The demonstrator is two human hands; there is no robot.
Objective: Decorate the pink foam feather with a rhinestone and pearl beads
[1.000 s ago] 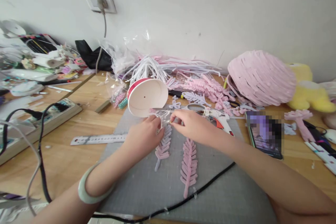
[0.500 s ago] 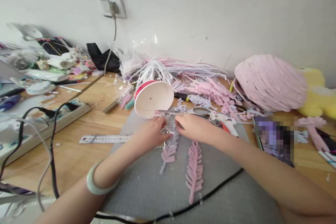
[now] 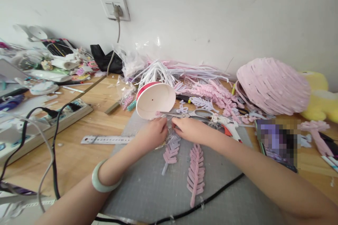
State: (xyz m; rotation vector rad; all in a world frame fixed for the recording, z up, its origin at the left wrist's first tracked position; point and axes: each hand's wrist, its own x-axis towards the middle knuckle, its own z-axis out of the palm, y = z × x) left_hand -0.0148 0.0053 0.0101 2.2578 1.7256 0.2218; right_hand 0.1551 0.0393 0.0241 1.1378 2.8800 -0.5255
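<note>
My left hand (image 3: 155,133) is closed at the middle of the grey mat (image 3: 139,186), over a bundle of thin wire (image 3: 166,142); what its fingers pinch is too small to name. Close beside it on the right, my right hand (image 3: 185,128) has its fingers pressed together, their tips hidden. Just below both hands lies a pink and lilac feather-shaped piece (image 3: 171,153). A pink feather-shaped piece (image 3: 195,175) rests nearer on the mat. Behind my hands are silver scissors (image 3: 196,114) and a white spool (image 3: 155,101) with a red rim.
A steel ruler (image 3: 105,140) and a power strip (image 3: 71,114) are on the left. A black cable (image 3: 219,193) crosses the mat. At the right are a phone (image 3: 277,144) and a large pink wrapped object (image 3: 274,86). Pink and white stems (image 3: 158,72) lie behind.
My left hand has closed more tightly, its thumb drawn in to the fingers. My right hand has moved slightly left. The view has shifted a little.
</note>
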